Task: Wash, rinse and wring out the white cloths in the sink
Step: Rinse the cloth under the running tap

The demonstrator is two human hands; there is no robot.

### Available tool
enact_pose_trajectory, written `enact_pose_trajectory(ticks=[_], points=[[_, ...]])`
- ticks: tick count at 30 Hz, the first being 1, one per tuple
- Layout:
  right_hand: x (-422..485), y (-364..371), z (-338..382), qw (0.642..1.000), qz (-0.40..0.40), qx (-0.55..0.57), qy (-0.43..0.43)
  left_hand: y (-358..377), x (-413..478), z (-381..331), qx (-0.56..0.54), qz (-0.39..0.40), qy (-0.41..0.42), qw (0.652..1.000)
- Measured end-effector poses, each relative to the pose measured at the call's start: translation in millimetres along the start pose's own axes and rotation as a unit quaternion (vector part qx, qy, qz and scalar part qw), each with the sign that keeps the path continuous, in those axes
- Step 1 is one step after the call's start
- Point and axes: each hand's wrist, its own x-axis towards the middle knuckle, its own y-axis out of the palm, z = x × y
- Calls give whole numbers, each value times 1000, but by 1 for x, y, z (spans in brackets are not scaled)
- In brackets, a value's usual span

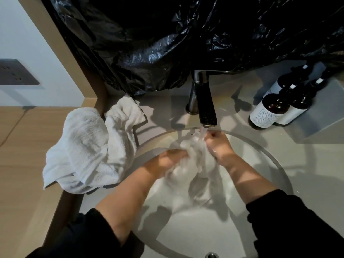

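Pale table (pixel 316 174) surrounds the round sink (pixel 260 164); a heap of white cloths (pixel 87 149) lies at the table's left edge. Under the running tap (pixel 205 108), your left grip (pixel 167 159) and right grip (pixel 217 144) both squeeze a soapy cloth (pixel 193 162) above the basin, fingers curled around it.

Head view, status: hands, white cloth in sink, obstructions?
Left hand and right hand both grip the sudsy white cloth under the running metal tap. Nothing blocking; spare white towels heaped at counter's left edge.
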Motion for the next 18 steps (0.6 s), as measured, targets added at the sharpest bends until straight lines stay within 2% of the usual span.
enact_pose_trajectory(ticks=[1, 2, 3, 5, 7, 10, 11, 13, 14, 15, 16, 18], points=[[2, -7, 4, 999, 33, 11, 1, -4, -4, 1, 167, -28, 6, 986], [2, -10, 8, 999, 53, -11, -11, -11, 0, 6, 293, -46, 19, 955], [-1, -13, 12, 996, 80, -28, -24, -13, 1, 8, 371, -58, 58, 925], [-11, -13, 18, 991, 125, -51, -23, -4, -2, 3, 396, -50, 170, 901], [-16, -13, 23, 991, 133, -25, -9, 6, 6, 0, 319, -55, 206, 923], [-8, -12, 15, 987, 98, 125, 37, 14, 15, -5, 308, -126, 173, 927], [-4, -16, 8, 972, 101, 208, 50, 14, 16, -5, 261, -150, 165, 939], [6, -28, -17, 924, 159, 344, 50, 9, 18, 1, 69, -105, 178, 976], [9, -35, -32, 913, 218, 342, 45, 5, 16, 3, -24, -62, 193, 979], [10, -38, -49, 919, 272, 283, 41, 2, 14, 5, -95, -35, 193, 976], [8, -38, -66, 928, 322, 184, 39, -1, 14, 6, -159, -13, 192, 968], [5, -33, -84, 931, 364, 15, 10, -3, 13, 4, -261, 37, 181, 947]])
